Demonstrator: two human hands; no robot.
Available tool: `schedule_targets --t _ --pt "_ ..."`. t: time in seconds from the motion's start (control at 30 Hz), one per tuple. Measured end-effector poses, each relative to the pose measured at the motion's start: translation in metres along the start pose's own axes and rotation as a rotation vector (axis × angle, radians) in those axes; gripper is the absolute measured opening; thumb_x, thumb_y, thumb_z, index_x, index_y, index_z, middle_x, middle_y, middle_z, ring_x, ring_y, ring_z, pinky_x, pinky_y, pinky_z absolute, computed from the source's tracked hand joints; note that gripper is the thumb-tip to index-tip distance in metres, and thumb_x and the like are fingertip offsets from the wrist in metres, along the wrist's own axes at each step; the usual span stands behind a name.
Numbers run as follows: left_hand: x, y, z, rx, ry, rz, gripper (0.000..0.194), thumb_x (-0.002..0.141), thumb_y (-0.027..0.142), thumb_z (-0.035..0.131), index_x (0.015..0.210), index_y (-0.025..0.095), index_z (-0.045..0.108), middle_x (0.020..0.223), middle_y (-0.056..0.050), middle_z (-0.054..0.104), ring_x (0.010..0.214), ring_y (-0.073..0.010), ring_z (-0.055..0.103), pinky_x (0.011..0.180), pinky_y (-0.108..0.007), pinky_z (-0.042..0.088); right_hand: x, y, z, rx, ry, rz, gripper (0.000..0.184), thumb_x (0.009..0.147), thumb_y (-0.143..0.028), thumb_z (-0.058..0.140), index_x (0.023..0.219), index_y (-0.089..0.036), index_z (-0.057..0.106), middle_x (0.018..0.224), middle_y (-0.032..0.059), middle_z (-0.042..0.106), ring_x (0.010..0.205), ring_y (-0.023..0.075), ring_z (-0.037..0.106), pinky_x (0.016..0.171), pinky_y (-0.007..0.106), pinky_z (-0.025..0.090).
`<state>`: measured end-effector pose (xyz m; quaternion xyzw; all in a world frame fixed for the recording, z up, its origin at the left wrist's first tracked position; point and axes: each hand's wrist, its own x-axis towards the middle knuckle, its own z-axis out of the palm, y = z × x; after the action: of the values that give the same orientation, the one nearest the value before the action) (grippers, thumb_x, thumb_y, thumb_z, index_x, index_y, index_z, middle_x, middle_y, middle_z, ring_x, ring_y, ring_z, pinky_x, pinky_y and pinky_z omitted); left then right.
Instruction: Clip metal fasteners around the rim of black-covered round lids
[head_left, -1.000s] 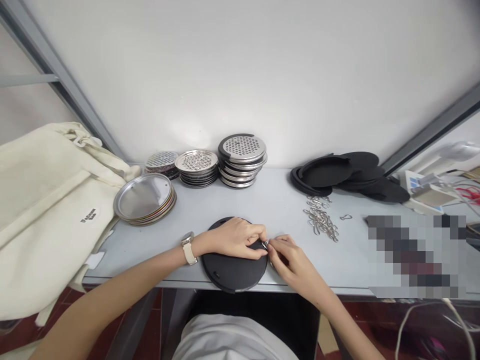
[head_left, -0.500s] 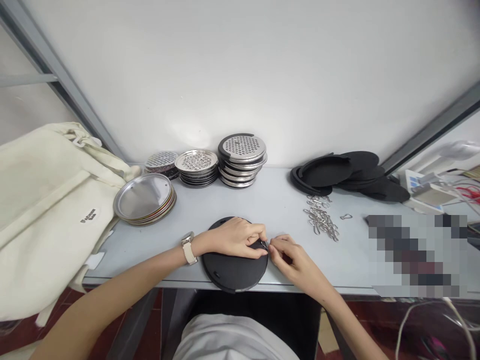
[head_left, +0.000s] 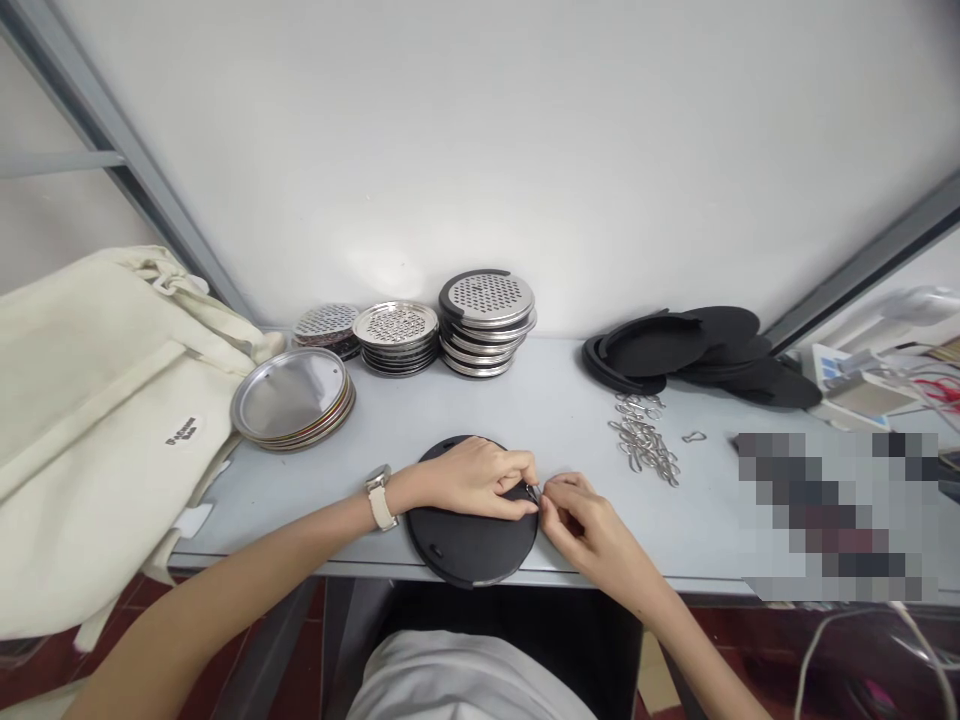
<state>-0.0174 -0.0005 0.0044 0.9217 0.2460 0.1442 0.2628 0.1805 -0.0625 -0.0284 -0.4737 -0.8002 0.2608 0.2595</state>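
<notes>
The right hand (head_left: 581, 518) sits slightly farther right of the left hand (head_left: 476, 478) than a second ago. The metal clip (head_left: 532, 493) between their fingertips shows at a slightly different angle. The camera view has shifted, everything appearing marginally farther right.

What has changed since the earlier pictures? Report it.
Very little: the right hand seems to have eased slightly rightward beside the small metal clip. Nothing was visibly taken up or let go. The left hand stays on the black disc; metal stacks and loose clips lie unmoved.
</notes>
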Motion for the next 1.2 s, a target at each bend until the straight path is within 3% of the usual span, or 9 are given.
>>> schedule_targets --t 0.83,1.03,1.2 --pt "-0.001 0.001 0.001 0.035 0.001 0.030 0.017 0.084 0.033 0.059 0.094 0.019 0.054 0.054 0.009 0.042 0.049 -0.0065 0.043 0.051 -0.019 0.027 0.001 0.003 -0.003 0.084 -0.030 0.042 0.032 0.093 -0.027 0.036 0.062 -0.023 0.026 0.058 -0.0018 0.034 0.077 0.0192 0.048 0.065 0.028 0.041" --pt "-0.001 -0.001 0.001 0.108 0.020 0.039 0.010 0.087 0.029 0.055 0.087 0.019 0.055 0.056 0.008 0.048 0.051 -0.0067 0.047 0.053 -0.020 0.030 -0.001 0.009 -0.004 0.131 -0.004 0.063 0.034 0.094 -0.027 0.034 0.063 -0.023 0.021 0.061 -0.0030 0.028 0.066 0.0158 0.042 0.059 0.027 0.035" --pt "-0.002 0.005 0.002 0.284 0.060 0.008 0.021 0.086 0.035 0.054 0.097 0.018 0.051 0.058 0.005 0.055 0.052 -0.0123 0.054 0.051 -0.023 0.031 -0.001 0.008 -0.004 0.124 0.014 0.086 0.034 0.097 -0.033 0.034 0.065 -0.022 0.032 0.063 -0.0025 0.038 0.064 0.0148 0.042 0.063 0.027 0.037"
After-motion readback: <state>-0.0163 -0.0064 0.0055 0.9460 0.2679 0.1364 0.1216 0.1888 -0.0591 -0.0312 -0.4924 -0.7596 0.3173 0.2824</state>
